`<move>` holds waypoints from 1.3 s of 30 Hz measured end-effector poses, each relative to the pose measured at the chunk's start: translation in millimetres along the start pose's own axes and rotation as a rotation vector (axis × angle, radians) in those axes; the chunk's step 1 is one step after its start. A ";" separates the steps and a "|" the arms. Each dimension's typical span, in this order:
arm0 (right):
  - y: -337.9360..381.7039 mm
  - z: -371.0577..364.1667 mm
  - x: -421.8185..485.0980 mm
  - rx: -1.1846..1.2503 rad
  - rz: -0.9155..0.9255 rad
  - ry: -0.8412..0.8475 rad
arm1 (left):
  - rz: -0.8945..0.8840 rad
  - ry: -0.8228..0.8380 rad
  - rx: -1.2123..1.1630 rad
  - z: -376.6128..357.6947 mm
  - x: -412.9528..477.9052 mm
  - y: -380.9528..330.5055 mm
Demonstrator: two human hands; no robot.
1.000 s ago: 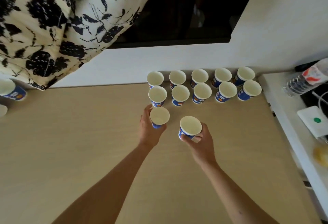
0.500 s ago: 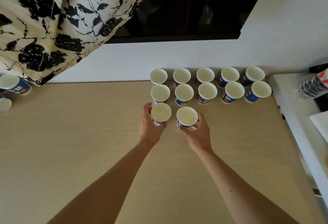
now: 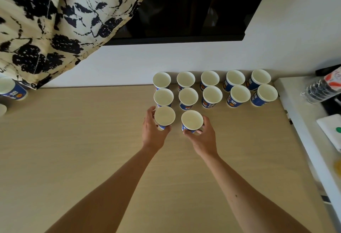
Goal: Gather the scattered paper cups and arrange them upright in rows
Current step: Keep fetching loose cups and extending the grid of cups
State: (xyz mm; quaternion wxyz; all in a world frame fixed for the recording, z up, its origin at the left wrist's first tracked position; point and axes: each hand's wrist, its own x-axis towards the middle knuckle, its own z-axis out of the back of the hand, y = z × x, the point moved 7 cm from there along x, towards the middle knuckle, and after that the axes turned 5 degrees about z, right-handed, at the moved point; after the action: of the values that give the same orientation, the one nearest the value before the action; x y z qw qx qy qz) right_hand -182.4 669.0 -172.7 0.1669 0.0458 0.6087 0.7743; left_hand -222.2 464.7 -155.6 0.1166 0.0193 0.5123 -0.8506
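Far left: one blue-printed paper cup (image 3: 12,90) stands at the table's (image 3: 73,159) back edge, partly under the hem of a patterned curtain (image 3: 55,20). Its white interior shows no contents. Below it, a white rim (image 3: 2,110) is cut by the frame edge, so what it is cannot be told.

Centre, against the wall: a back row (image 3: 210,78) of five cups, upright with mouths up. Just in front of it is a second row (image 3: 212,95) of five, also upright. All ten interiors are white and empty. Neighbouring cups are close, and some rims appear to touch.

In front of the second row's two leftmost cups:
- The left hand (image 3: 154,133) is curled round the left-held cup (image 3: 164,116), fingers on its left wall and thumb at its near side. The cup is upright and empty.
- The right hand (image 3: 204,138) grips the right-held cup (image 3: 192,121), thumb across its near blue wall and fingers round the right side. The cup is upright and empty.
- The two held cups sit side by side with a narrow gap. Whether their bases rest on the table cannot be told.

Right: a white side counter (image 3: 295,103) adjoins the table. On it a plastic bottle (image 3: 321,88) lies on its side, contents not discernible. Nearer the viewer is a white device (image 3: 330,131) with a green dot.
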 end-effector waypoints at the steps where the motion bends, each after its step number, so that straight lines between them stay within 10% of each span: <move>1: -0.3 -0.1 1.0 -0.003 0.000 -0.001 | -0.003 -0.003 -0.003 -0.1 -0.1 0.5; 39: -30.1 -2.9 -78.9 -0.118 -0.027 -0.226 | 0.111 -0.028 -0.049 96.8 -56.0 37.9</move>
State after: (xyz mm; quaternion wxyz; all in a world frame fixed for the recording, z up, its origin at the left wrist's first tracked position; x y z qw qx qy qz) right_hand -102.9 647.6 -191.8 0.2474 0.1145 0.5398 0.7964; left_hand -151.1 372.9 -134.0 0.1713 0.0327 0.5293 -0.8303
